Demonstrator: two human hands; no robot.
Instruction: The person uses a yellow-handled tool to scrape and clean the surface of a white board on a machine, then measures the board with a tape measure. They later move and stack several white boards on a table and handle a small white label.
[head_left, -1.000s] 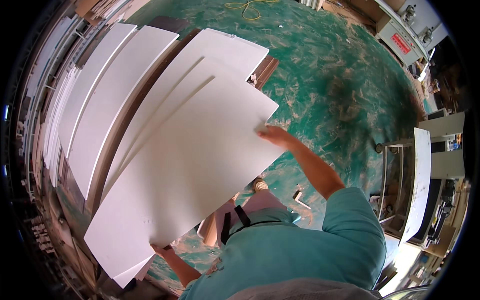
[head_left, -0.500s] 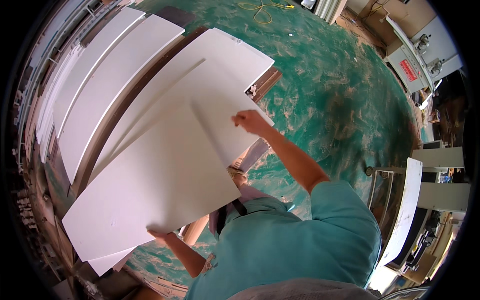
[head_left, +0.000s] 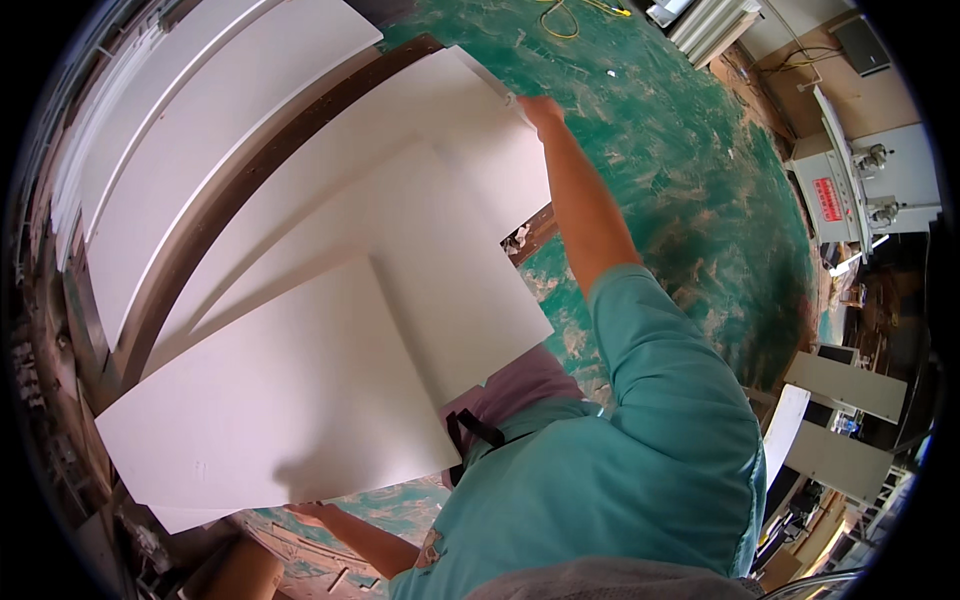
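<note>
Head view: the left hand point(head_left: 318, 511) is mostly hidden beneath the nearest white board point(head_left: 290, 400), gripping its lower edge. The right hand point(head_left: 538, 108) reaches out, clasping the far edge of a second white board point(head_left: 440, 170). About five boards overlap above the green floor point(head_left: 680, 180).

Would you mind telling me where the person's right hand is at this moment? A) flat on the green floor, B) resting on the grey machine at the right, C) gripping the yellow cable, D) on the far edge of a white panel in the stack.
D: the right hand reaches out with the arm stretched and meets the far edge of a white panel, above the green floor.
</note>
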